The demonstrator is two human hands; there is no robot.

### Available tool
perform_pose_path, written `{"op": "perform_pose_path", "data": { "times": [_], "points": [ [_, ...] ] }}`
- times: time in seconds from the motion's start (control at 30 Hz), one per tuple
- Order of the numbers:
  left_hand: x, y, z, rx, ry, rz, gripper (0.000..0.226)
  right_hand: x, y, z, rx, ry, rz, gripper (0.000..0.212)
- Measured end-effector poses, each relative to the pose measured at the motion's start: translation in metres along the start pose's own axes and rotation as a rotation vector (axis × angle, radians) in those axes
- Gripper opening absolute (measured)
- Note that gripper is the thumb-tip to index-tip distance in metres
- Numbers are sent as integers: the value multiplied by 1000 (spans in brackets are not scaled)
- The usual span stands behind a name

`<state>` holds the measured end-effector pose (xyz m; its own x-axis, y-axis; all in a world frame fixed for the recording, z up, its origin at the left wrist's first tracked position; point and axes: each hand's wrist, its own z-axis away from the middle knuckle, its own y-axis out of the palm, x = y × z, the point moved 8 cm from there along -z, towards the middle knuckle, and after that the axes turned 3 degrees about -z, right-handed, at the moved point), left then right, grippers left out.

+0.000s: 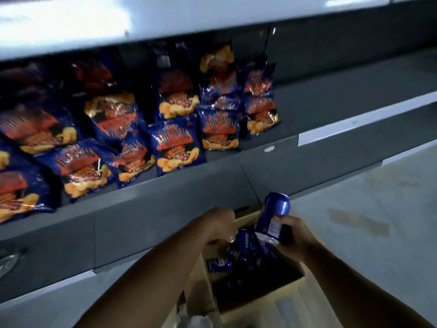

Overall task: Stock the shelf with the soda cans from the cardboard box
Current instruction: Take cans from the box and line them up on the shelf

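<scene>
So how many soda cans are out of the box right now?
1: a blue can gripped in the right hand above the cardboard box. Several more lie inside; some may be hidden.

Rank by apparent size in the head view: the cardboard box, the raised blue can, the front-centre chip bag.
1. cardboard box
2. front-centre chip bag
3. raised blue can, partly hidden by the right hand

The box sits nearest the camera.

The cardboard box (pixel 272 301) was plain tan. The soda can (pixel 274 214) held above it was glossy blue with a white label panel. Cans inside the box (pixel 220 265) were blue with a red-white-blue roundel. Snack bags (pixel 173 147) beyond the box were dark blue with orange-red panels and yellow snack imagery. The shelf (pixel 331 98) was dark grey.
</scene>
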<state>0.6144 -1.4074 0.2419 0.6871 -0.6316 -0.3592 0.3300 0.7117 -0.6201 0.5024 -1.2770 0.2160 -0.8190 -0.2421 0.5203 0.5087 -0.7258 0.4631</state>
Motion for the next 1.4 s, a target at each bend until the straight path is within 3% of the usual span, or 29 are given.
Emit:
{"op": "perform_pose_path", "data": {
  "times": [0.03,0.17,0.3,0.5,0.63,0.73,0.83,1.0,1.1,1.23,1.4],
  "points": [
    [-6,-10,11,6,16,13,17,8,14,12,88,18,-7,69],
    [-35,-51,59,103,83,89,44,42,54,48,251,33,100,78],
    [-51,-91,100,108,152,335,45,76,99,83,391,2,190,92],
    [-66,-164,156,26,340,758,75,122,180,134,688,-68,323,66],
    [-89,-198,196,-19,535,772,54,140,232,162,828,-118,445,66],
    [-99,-216,226,-88,694,759,59,147,271,183,1041,-88,482,59],
    [-100,-232,254,-156,781,697,54,158,297,192,1074,-78,567,61],
    [-74,-277,295,-412,714,737,60,179,352,212,1181,-183,591,57],
    [-50,-305,308,-568,647,843,63,187,379,212,1061,-234,603,63],
    [-22,-338,330,-757,623,901,68,198,418,214,1037,-300,502,68],
    [10,-361,352,-901,573,938,56,194,465,214,972,-416,608,69]
  ]
}}
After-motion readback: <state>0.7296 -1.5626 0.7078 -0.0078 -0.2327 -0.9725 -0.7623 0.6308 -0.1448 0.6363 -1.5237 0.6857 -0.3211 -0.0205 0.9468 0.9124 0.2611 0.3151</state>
